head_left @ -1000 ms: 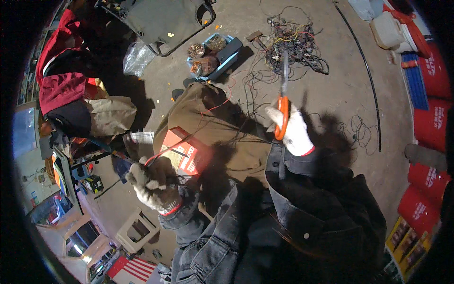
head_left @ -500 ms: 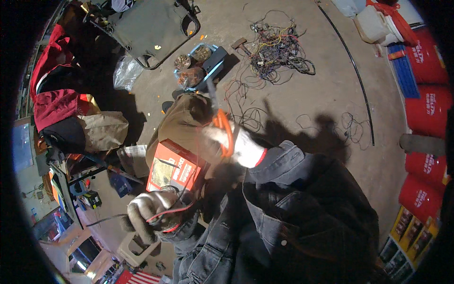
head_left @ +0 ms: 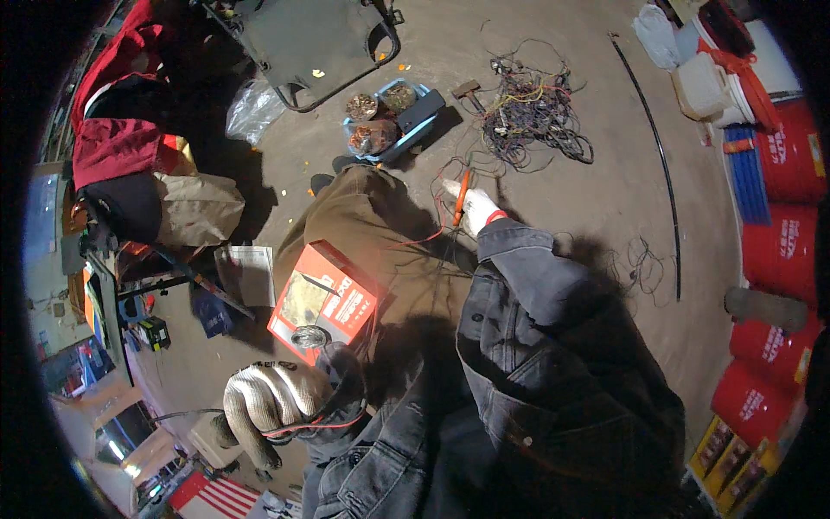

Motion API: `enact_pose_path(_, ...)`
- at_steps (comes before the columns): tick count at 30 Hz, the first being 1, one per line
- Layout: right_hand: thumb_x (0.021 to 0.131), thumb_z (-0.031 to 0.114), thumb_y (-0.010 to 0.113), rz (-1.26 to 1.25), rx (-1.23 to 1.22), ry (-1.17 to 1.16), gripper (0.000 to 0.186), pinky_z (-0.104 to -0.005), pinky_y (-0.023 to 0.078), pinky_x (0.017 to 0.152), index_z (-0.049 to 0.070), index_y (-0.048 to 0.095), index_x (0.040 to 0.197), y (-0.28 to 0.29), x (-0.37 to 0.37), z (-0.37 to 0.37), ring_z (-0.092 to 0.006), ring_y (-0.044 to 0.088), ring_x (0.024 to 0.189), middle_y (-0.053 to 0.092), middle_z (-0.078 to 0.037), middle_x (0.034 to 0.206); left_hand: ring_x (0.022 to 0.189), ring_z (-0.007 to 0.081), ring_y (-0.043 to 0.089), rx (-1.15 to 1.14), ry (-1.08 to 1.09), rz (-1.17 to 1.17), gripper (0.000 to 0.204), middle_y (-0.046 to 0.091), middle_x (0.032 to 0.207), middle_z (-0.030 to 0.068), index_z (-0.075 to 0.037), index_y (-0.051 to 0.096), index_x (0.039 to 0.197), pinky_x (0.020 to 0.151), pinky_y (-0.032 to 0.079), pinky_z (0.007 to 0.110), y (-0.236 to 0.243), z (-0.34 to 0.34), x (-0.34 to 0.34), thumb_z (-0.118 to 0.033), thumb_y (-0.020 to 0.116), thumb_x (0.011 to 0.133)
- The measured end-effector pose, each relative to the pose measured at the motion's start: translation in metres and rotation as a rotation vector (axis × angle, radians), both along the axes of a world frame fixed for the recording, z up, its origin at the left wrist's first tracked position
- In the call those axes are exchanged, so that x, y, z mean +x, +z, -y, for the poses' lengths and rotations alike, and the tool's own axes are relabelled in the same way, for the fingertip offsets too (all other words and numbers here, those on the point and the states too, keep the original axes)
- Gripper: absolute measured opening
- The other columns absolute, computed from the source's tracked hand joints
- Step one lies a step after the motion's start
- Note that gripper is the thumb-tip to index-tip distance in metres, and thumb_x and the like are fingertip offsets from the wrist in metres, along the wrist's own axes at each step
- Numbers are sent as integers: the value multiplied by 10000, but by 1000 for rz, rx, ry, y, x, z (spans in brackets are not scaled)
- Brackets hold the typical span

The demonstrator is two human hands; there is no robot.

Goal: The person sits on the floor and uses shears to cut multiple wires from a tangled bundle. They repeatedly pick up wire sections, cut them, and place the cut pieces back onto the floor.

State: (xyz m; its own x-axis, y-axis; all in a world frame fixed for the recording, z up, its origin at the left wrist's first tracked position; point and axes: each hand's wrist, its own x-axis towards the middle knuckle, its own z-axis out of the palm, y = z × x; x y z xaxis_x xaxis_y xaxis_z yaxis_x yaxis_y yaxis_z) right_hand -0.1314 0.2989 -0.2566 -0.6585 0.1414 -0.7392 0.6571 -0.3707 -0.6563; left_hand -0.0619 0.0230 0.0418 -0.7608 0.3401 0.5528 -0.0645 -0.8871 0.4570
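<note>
My left hand (head_left: pixel 275 400), in a white-and-grey knit glove, is closed around a thin red and black wire (head_left: pixel 324 426). The wire's dark end sticks out to the left, and another stretch loops over my sleeve. Farther forward, beyond my knee, my right hand (head_left: pixel 478 210), also gloved, is closed on an orange-handled tool (head_left: pixel 462 197) whose working end I cannot make out. Loose strands run beside that hand toward a tangled heap of wires (head_left: pixel 532 112) on the floor. A red box (head_left: pixel 350 298) rests on my lap, with a silvery coil (head_left: pixel 309 337) at its near edge.
A light-blue basket (head_left: pixel 413 143) with jars stands ahead of my legs, near a hammer (head_left: pixel 468 92). One long black rod (head_left: pixel 661 164) lies to the right. Red buckets (head_left: pixel 782 246) line the right side. A folding chair (head_left: pixel 316 43) and clothes (head_left: pixel 117 151) are at far left.
My right hand has moved forward and to the right with the orange-handled tool, toward the wires on the floor. My left hand stays low, still holding wire. The view has shifted slightly.
</note>
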Motion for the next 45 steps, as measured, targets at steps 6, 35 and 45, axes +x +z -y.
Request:
enact_pose_path(6,909,292,605,-108,-163,31,271,-329,459,691,72,700,1037,-65,-15,21,-167,556,783,610,-47,810,400,114,407,18,121,40,518,495,599,30,-139,550,625,385,321,273,4,12,8,-401,350,1024)
enact_pose_path(35,843,76,490,-812,-386,254,146,-262,378,419,42,503,985,166,35,-61,-121,498,512,542,-29,694,824,108,619,-538,-41,1069,341,652,1001,52,-12,609,1169,685,490,230,-79,-134,-56,-287,522,987)
enact_pose_path(45,735,104,660,-588,104,558,242,-290,409,551,22,553,935,194,67,-62,-136,526,619,555,-33,750,544,49,498,-182,-17,952,296,642,872,13,-41,584,1198,467,415,183,-67,-116,-77,-236,519,986)
